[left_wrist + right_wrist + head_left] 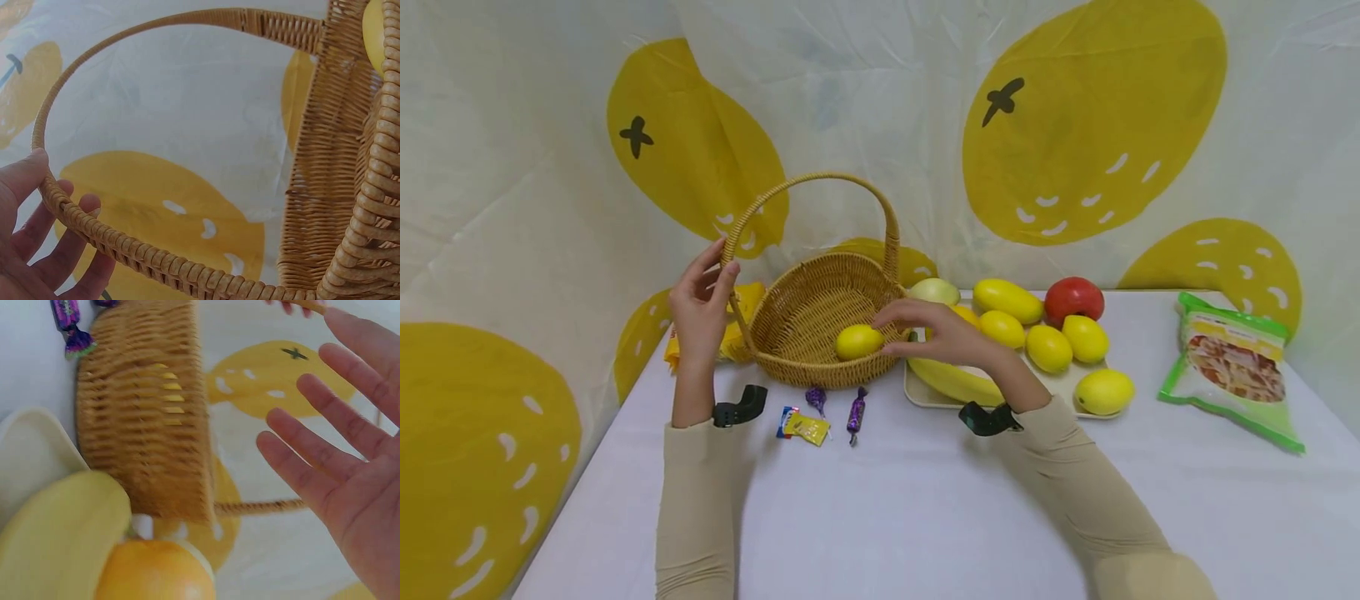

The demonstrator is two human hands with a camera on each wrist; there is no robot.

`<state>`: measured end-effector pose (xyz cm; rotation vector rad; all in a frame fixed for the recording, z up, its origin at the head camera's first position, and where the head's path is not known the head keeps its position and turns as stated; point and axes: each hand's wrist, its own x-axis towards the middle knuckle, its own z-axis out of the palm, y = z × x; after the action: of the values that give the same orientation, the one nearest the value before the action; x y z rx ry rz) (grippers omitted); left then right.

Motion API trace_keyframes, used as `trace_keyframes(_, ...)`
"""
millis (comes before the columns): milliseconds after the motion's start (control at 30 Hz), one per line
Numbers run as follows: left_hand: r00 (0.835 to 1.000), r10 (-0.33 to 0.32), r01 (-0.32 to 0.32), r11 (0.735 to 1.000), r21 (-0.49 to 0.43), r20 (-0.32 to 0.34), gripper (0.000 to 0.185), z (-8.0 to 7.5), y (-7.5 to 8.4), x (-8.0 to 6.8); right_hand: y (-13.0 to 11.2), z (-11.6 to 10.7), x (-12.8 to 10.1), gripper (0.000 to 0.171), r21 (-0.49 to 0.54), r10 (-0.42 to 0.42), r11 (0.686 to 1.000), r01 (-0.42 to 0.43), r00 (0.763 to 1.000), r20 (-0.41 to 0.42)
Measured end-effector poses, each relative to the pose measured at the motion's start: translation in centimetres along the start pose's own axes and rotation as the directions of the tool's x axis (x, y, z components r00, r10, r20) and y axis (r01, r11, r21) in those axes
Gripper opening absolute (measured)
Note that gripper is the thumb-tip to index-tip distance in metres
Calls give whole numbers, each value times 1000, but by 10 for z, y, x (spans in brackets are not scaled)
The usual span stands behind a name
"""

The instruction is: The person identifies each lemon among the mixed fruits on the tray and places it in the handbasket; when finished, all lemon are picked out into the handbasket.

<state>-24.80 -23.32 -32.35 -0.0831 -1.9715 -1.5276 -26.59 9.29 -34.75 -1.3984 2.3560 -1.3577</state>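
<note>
A white table (880, 500) stands before a curtain with big yellow fruit shapes. The left hand (700, 312) has its grip around the basket (820, 333) handle. The right hand (936, 329) hovers flat and empty just beside the lemon (858, 342), which lies inside the basket.

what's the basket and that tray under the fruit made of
Basket: woven wicker or rattan, matte tan; wrapped strands show along the handle. Tray: smooth cream, likely plastic or melamine, though ceramic cannot be ruled out.
</note>
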Motion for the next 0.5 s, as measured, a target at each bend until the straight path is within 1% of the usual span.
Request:
trace_keyframes(100,1000,12,-12,1000,-6,0,39,0,0,0,-2,-9,-14,31,8,1,1000,0,999,-42)
trace_keyframes(267,1000,15,-15,1000,-4,0,39,0,0,0,2,-26,-40,32,76,72,995,-63,991,-117)
trace_keyframes(333,1000,13,-13,1000,-4,-1,39,0,0,0,6,-33,-51,32,98,109,991,-95,983,-151)
trace_keyframes(500,1000,13,-13,1000,-13,0,40,0,-2,1,24,-50,-74,30,86,157,986,-139,954,-255)
